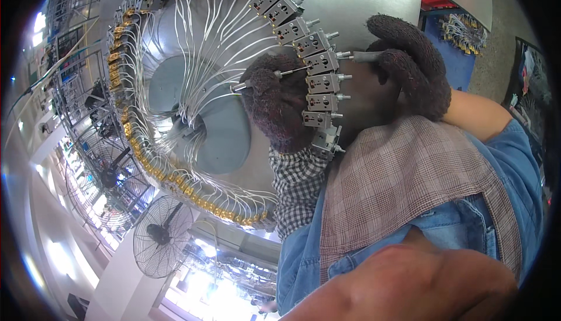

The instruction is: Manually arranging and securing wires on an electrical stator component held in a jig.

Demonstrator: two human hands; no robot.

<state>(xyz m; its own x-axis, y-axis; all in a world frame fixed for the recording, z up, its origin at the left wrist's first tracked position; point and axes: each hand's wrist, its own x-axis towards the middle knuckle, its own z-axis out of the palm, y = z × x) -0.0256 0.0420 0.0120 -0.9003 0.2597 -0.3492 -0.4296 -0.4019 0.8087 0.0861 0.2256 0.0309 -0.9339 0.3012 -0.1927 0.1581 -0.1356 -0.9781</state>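
Note:
My left hand (272, 102), in a dark knitted glove, is closed around a thin metal rod (290, 72). The rod's tip reaches the side of a metal clamp block (321, 62) in the row along the round fixture's near right edge. My right hand (418, 66), gloved alike, is wrapped around a grey cylindrical tool (367, 57). That tool's end meets the threaded stud on the same block's outer side. A silver end piece (239, 87) sticks out on the left side of my left hand, by the white leads (196, 46).
Brass-coloured fittings (137, 145) line the fixture's far left rim, with white leads running to its centre. Grey rounded plates (225, 137) lie inside the ring. A caged fan (163, 236) stands beyond. A bundle of leads (463, 33) sits on a blue surface at right.

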